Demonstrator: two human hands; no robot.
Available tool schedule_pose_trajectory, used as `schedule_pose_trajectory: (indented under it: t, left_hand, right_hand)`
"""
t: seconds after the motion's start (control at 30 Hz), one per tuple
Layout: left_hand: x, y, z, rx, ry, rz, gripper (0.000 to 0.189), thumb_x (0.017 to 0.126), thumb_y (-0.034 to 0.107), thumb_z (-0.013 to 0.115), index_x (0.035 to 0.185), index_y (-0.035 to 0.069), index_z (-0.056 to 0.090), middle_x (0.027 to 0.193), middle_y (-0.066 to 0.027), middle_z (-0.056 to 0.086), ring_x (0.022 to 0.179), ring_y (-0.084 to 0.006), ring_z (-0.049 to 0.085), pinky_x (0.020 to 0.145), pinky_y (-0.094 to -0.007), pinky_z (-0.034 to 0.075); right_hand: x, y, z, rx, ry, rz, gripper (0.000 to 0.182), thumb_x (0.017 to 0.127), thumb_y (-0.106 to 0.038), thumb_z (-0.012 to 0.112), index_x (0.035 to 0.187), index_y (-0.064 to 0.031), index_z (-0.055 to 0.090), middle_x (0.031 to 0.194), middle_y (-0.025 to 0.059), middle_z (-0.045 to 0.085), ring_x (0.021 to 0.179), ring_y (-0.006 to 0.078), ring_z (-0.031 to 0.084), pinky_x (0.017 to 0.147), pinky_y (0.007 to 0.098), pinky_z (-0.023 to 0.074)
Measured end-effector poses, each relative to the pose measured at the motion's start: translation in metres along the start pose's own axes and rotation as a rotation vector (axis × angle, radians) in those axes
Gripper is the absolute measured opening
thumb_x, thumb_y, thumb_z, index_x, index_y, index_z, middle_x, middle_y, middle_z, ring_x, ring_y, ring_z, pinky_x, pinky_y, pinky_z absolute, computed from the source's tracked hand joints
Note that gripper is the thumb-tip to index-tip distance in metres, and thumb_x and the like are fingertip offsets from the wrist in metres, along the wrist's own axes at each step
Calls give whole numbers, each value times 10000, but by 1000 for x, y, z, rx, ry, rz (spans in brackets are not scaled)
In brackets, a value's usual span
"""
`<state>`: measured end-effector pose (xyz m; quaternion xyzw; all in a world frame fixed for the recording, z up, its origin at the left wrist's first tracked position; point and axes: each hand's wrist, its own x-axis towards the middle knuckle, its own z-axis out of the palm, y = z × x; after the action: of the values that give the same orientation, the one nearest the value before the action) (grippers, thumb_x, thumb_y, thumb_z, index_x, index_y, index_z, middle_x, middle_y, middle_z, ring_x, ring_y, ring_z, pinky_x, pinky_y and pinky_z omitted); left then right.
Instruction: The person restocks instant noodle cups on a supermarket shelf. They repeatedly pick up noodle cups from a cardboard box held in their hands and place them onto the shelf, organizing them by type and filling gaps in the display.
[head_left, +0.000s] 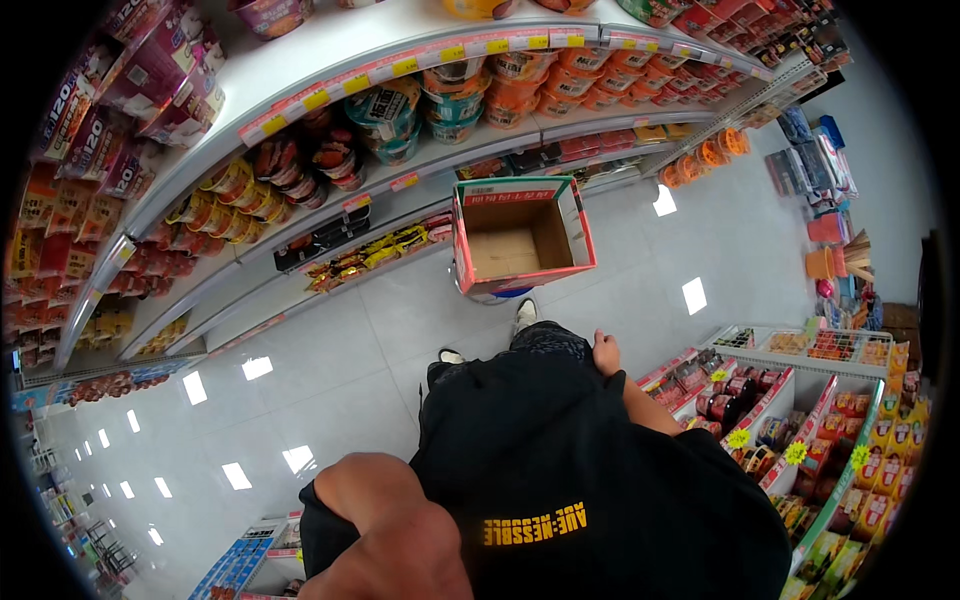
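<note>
My right hand (606, 352) hangs beside my right thigh, near the patterned dark shorts (551, 339), its fingers loosely curled. No object shows in it, but its palm side is hidden. My left arm is bent at the lower left, and my left hand is out of view. Before my feet stands an open-topped cardboard box (517, 251) with red, green and white printed sides. Its visible inside holds nothing. Part of something blue (514, 292) shows under its near edge.
Curved shelves (442, 54) ahead hold instant noodle bowls (386, 112) and packets. Angled bins (814, 435) of packaged food stand at my right, near a wire-fronted rack (799, 345). Household goods line the right wall. Tiled floor (337, 367) extends to the left.
</note>
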<state>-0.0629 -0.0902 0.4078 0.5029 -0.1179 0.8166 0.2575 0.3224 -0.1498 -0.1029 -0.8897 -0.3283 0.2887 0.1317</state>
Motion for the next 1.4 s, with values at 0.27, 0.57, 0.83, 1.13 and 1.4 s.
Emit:
schedule_pose_trajectory:
  t: [0.27,0.57,0.83,1.13,1.4]
  left_hand:
    - [-82,-78,-32,758,-220,-491,193,816,16,615,1007,7,594,1060,-164,633,941,-255,635,774,-347,533]
    - [-366,-157,-209,1442,-294,-1568,771,870,317,716,1383,-147,376,1362,-366,471,1298,-471,464,1093,-485,372]
    - [-427,-166,-202,1535,156,-1828,591,882,273,601,1324,-68,404,1081,-335,660,1048,-481,642,931,-504,493]
    - [-468,-147,-222,1520,199,-1890,556,905,301,615,1277,-58,410,1013,-271,662,904,-376,666,778,-439,513]
    - [-483,-149,-246,1383,131,-1916,576,925,316,644,1225,-86,360,938,-239,652,733,-272,695,560,-375,552]
  right_hand:
    - [81,8,0,89,-119,65,610,981,-511,459,1092,63,632,1101,308,666,1098,461,611,954,483,464]
    - [177,46,-5,164,-239,6,615,968,-498,473,998,81,680,1032,317,682,1056,466,630,944,493,471]
    - [246,85,1,28,-387,-121,637,930,-483,503,1002,125,678,1059,356,660,1081,487,615,973,500,457]
    - [223,-20,-46,243,-678,106,453,956,-443,527,1136,-29,567,934,107,660,761,241,669,619,396,533]
    - [173,-172,-55,214,-727,-279,713,935,-642,529,1295,-26,525,1108,155,666,970,273,677,748,402,560]
